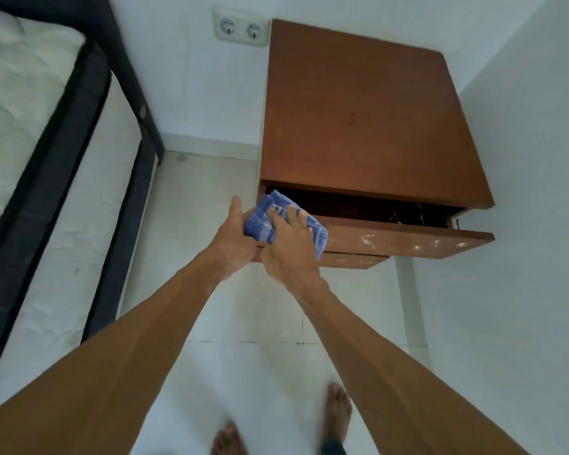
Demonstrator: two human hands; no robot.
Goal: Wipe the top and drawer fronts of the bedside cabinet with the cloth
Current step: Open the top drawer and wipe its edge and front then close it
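A brown wooden bedside cabinet (pixel 358 110) stands against the white wall, its top bare. Its upper drawer (pixel 408 239) is pulled out, with pale streaks on the front, and a lower drawer front (pixel 352 259) shows just beneath. A blue checked cloth (pixel 260 221) lies bunched over the left end of the upper drawer's rim. My left hand (pixel 234 238) cups the cloth and the drawer corner from the left. My right hand (pixel 289 244) presses down on the cloth from above, fingers spread over it.
A bed (pixel 46 159) with a white mattress and dark frame fills the left side. A double wall socket (pixel 240 27) sits left of the cabinet. White tiled floor (pixel 260 356) lies below, with my bare feet (pixel 337 412) on it. A white wall closes the right.
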